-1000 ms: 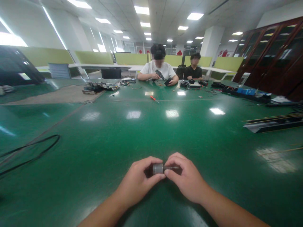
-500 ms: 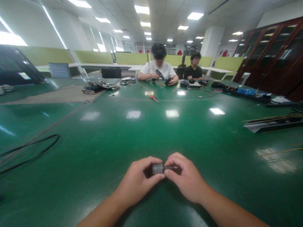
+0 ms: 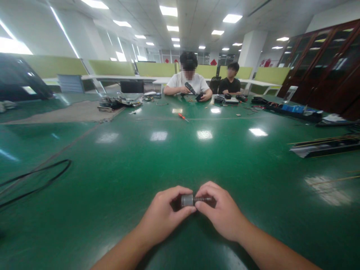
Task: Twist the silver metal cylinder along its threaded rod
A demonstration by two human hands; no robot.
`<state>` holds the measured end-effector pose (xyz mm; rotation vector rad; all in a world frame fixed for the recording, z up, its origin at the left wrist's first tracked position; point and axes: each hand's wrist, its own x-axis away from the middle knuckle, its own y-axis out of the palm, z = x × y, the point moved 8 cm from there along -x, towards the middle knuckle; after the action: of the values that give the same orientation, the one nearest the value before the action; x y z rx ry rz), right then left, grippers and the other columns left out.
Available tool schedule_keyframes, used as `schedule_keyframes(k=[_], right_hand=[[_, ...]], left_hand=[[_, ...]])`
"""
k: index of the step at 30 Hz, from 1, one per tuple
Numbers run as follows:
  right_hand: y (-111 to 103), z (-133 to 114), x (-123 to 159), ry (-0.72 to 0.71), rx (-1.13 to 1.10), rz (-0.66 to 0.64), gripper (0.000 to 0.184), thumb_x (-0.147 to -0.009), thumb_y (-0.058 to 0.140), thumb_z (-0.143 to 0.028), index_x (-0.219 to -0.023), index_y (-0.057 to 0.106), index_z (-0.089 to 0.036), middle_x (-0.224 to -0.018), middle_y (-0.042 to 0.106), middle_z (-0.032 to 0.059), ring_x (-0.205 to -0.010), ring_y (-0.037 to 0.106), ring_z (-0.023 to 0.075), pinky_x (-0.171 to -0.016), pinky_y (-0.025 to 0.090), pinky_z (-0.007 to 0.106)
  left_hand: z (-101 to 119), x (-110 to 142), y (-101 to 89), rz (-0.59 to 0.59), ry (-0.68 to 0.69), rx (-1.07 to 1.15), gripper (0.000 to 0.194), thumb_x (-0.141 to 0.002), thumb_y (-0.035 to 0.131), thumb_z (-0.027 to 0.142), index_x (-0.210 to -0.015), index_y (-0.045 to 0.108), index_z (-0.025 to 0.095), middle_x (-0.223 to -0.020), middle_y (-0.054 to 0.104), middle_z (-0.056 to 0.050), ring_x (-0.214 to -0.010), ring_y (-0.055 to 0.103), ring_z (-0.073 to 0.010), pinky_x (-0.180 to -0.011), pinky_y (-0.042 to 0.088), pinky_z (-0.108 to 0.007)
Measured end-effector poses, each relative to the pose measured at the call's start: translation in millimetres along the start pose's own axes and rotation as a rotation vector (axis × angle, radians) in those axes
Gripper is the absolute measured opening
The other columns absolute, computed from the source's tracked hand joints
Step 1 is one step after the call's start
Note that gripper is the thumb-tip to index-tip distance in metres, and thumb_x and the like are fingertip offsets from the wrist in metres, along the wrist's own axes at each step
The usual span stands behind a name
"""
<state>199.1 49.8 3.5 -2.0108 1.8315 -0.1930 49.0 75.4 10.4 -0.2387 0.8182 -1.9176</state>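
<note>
We are clamping our left hand [image 3: 161, 213] around a short grey metal-looking cylinder [image 3: 187, 200], while our right hand [image 3: 225, 212] is pinching the thin, dark, ridged shaft [image 3: 207, 199] pointing right from it. Our hands are nearly meeting over the near part of the glossy green desk [image 3: 180, 157]; whether the cylinder is touching it, we cannot tell. Farther off, a small red-handled screwdriver [image 3: 182, 116] is lying, and a looped black cable [image 3: 69, 162] is curving at left.

See head [image 3: 235, 66] of the far person in black [image 3: 230, 86] turned slightly, now angled more toward picture left than half a second ago. Can't give exact angle: too small and pixelated.
</note>
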Motion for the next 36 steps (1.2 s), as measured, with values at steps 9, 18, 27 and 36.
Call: schedule_keyframes(k=[9, 18, 27, 36], right_hand=[[-0.5, 0.8, -1.6, 0.001, 0.013, 0.006, 0.008, -0.082, 0.067, -0.013, -0.082, 0.070, -0.020, -0.086, 0.064, -0.0002, -0.081, 0.061, 0.0158, -0.073, 0.044, 0.027], [-0.6, 1.8, -0.9, -0.002, 0.001, 0.009, 0.008, -0.082, 0.067, -0.012, -0.082, 0.070, -0.020, -0.086, 0.064, 0.0000, -0.082, 0.061, 0.0160, -0.074, 0.045, 0.027], [-1.2, 1.2, -0.7, -0.013, 0.006, 0.010, 0.009, -0.082, 0.067, -0.012, -0.084, 0.069, -0.021, -0.086, 0.064, -0.0002, -0.081, 0.061, 0.0159, -0.073, 0.044, 0.027], [-0.6, 1.6, -0.3, -0.011, 0.013, 0.013, 0.009, -0.082, 0.066, -0.013, -0.084, 0.070, -0.021, -0.087, 0.065, 0.0001, -0.082, 0.062, 0.0161, -0.074, 0.045, 0.028]], left_hand=[[0.9, 0.9, -1.3, 0.006, 0.002, 0.006, 0.022, -0.081, 0.077, 0.028, -0.102, 0.071, 0.027, -0.092, 0.075, 0.003, -0.084, 0.068, -0.0171, -0.076, 0.048, -0.025], [1.3, 0.4, -1.3, 0.013, 0.005, 0.007, 0.023, -0.080, 0.078, 0.028, -0.101, 0.071, 0.026, -0.091, 0.075, 0.003, -0.083, 0.068, -0.0171, -0.075, 0.049, -0.025], [2.6, -0.3, -2.2, 0.018, -0.003, 0.008, 0.023, -0.079, 0.077, 0.026, -0.101, 0.071, 0.025, -0.091, 0.075, 0.002, -0.083, 0.069, -0.0179, -0.075, 0.049, -0.026], [3.8, -1.2, -3.4, 0.026, 0.005, 0.010, 0.020, -0.080, 0.077, 0.028, -0.099, 0.072, 0.025, -0.089, 0.075, 0.002, -0.081, 0.068, -0.0175, -0.073, 0.049, -0.025]])
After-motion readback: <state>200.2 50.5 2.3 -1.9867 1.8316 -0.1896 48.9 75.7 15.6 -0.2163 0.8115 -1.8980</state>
